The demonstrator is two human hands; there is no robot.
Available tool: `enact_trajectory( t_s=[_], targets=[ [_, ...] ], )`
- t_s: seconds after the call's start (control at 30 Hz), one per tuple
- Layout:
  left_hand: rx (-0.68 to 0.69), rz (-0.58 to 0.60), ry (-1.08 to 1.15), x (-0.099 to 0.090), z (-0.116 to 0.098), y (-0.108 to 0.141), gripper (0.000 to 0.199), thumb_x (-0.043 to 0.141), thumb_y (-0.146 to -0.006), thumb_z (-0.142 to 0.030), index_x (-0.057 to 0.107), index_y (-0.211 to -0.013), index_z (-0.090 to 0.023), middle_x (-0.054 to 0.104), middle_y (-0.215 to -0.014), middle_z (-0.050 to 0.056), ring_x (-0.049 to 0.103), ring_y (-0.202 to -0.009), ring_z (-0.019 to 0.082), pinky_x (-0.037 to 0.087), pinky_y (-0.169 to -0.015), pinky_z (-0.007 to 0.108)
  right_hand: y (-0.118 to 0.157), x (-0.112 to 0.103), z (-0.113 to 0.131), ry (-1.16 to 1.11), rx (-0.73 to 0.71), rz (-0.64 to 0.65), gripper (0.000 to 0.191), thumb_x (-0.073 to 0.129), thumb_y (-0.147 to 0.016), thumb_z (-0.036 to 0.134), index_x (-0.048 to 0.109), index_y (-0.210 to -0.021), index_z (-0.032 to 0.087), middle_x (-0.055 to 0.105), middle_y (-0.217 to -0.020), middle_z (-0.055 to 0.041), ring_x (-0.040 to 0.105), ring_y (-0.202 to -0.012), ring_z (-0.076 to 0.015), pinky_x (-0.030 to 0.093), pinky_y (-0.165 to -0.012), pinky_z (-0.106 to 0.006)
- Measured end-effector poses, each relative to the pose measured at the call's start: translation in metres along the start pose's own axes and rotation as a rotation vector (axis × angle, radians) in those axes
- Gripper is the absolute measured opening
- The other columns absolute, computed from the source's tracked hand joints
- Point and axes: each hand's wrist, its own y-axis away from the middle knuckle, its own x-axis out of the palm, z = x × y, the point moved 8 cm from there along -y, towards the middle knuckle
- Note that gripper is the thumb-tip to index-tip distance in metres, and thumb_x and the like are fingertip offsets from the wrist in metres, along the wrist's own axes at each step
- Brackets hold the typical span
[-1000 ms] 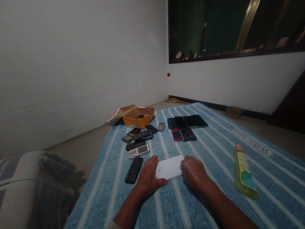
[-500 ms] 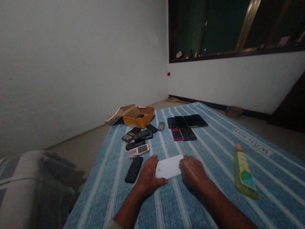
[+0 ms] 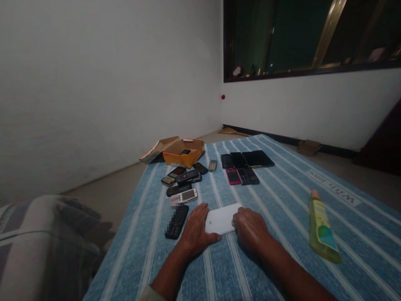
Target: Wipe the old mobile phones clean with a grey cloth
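A white smartphone (image 3: pixel 221 220) lies back side up on the striped bedspread in front of me. My left hand (image 3: pixel 198 228) grips its left end, thumb along the near edge and fingers along the far edge. At the phone's right end, my right hand (image 3: pixel 250 225) is closed with curled fingers against the white back. Whatever those fingers pinch is too small or hidden to make out. Just left of my left hand lies a black keypad phone (image 3: pixel 177 222). A white and pink phone (image 3: pixel 184 196) rests beyond it.
Several old phones (image 3: pixel 188 176) lie in a loose pile before an open orange box (image 3: pixel 180 160). Dark phones (image 3: pixel 238 160) and a pink phone (image 3: pixel 233 176) sit in rows farther right. A yellow-green bottle (image 3: pixel 322 230) lies at right on the blue striped bedspread (image 3: pixel 282 200).
My right hand has slid slightly left and nearer along the phone's back, uncovering its far right corner. My left hand keeps its hold on the phone.
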Motion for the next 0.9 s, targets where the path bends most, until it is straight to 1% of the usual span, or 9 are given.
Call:
enact_trajectory(
  t_s=[0.1, 0.17, 0.23, 0.3, 0.47, 0.57, 0.67, 0.8, 0.9],
  targets=[
    [0.0, 0.002, 0.004, -0.001, -0.001, 0.0, 0.077, 0.086, -0.051, -0.028, 0.056, -0.12, -0.011, 0.044, -0.147, 0.024, 0.04, -0.137, 0.039, 0.033, -0.113, 0.053, -0.002, -0.002, -0.015, 0.033, 0.056, -0.001, 0.029, 0.044, -0.088, 0.008, 0.072, -0.093, 0.012, 0.069, -0.096, -0.0168, 0.065, -0.096, -0.0248, 0.044, -0.078, -0.031],
    [0.002, 0.002, 0.005, -0.002, -0.001, 0.0, 0.077, 0.086, -0.051, -0.029, 0.056, -0.121, -0.011, 0.044, -0.147, 0.024, 0.04, -0.137, 0.039, 0.033, -0.113, 0.054, -0.002, -0.002, -0.016, 0.043, 0.057, 0.003, 0.03, 0.044, -0.087, 0.007, 0.072, -0.094, 0.012, 0.069, -0.096, -0.0171, 0.065, -0.096, -0.0251, 0.044, -0.076, -0.032],
    [0.005, 0.0, 0.001, -0.002, -0.001, 0.0, 0.078, 0.086, -0.051, -0.029, 0.055, -0.121, -0.01, 0.044, -0.147, 0.025, 0.039, -0.138, 0.039, 0.033, -0.113, 0.054, -0.001, -0.002, -0.009, 0.041, 0.029, 0.011, 0.03, 0.045, -0.086, 0.006, 0.073, -0.093, 0.013, 0.069, -0.096, -0.0165, 0.065, -0.095, -0.0252, 0.044, -0.076, -0.032],
    [0.015, -0.01, -0.005, -0.001, 0.0, 0.0, 0.077, 0.086, -0.051, -0.029, 0.056, -0.12, -0.01, 0.044, -0.146, 0.025, 0.039, -0.138, 0.039, 0.033, -0.113, 0.054, 0.002, 0.001, 0.004, 0.028, -0.02, 0.007, 0.029, 0.046, -0.084, 0.005, 0.072, -0.093, 0.013, 0.069, -0.095, -0.0155, 0.064, -0.095, -0.0253, 0.044, -0.076, -0.032],
    [0.053, -0.055, -0.01, 0.002, 0.003, 0.0, 0.073, 0.084, -0.053, -0.03, 0.056, -0.118, -0.013, 0.047, -0.144, 0.024, 0.042, -0.136, 0.039, 0.035, -0.112, 0.053, 0.006, 0.01, 0.039, -0.034, -0.154, -0.052, 0.022, 0.051, -0.086, 0.008, 0.071, -0.092, 0.014, 0.068, -0.096, -0.0129, 0.062, -0.096, -0.0253, 0.043, -0.079, -0.034],
    [0.064, -0.08, -0.006, 0.002, 0.005, 0.0, 0.068, 0.082, -0.055, -0.031, 0.057, -0.116, -0.013, 0.049, -0.143, 0.023, 0.044, -0.135, 0.038, 0.035, -0.112, 0.054, 0.007, 0.012, 0.046, -0.04, -0.187, -0.066, 0.022, 0.05, -0.087, 0.008, 0.07, -0.092, 0.014, 0.067, -0.097, -0.0122, 0.061, -0.096, -0.0242, 0.043, -0.08, -0.033],
    [0.069, -0.079, 0.016, 0.002, 0.005, 0.0, 0.071, 0.085, -0.052, -0.033, 0.058, -0.115, -0.015, 0.049, -0.143, 0.022, 0.044, -0.134, 0.039, 0.037, -0.11, 0.055, 0.005, 0.01, 0.037, -0.024, -0.15, -0.04, 0.023, 0.05, -0.086, 0.008, 0.071, -0.092, 0.014, 0.068, -0.096, -0.0129, 0.061, -0.096, -0.0242, 0.043, -0.079, -0.032],
    [0.058, -0.069, 0.029, 0.0, 0.003, 0.0, 0.076, 0.087, -0.049, -0.033, 0.057, -0.117, -0.016, 0.049, -0.144, 0.021, 0.043, -0.134, 0.04, 0.036, -0.11, 0.056, 0.002, 0.004, 0.009, 0.036, -0.037, 0.018, 0.029, 0.046, -0.084, 0.006, 0.072, -0.094, 0.013, 0.068, -0.096, -0.0152, 0.064, -0.096, -0.025, 0.043, -0.076, -0.032],
    [0.052, -0.051, 0.025, -0.001, 0.001, 0.0, 0.077, 0.087, -0.049, -0.036, 0.058, -0.117, -0.015, 0.049, -0.143, 0.022, 0.043, -0.135, 0.041, 0.036, -0.11, 0.056, 0.0, 0.004, -0.007, 0.063, 0.016, 0.048, 0.03, 0.044, -0.086, 0.007, 0.072, -0.096, 0.012, 0.068, -0.1, -0.0171, 0.065, -0.096, -0.0251, 0.044, -0.075, -0.031]
  ],
)
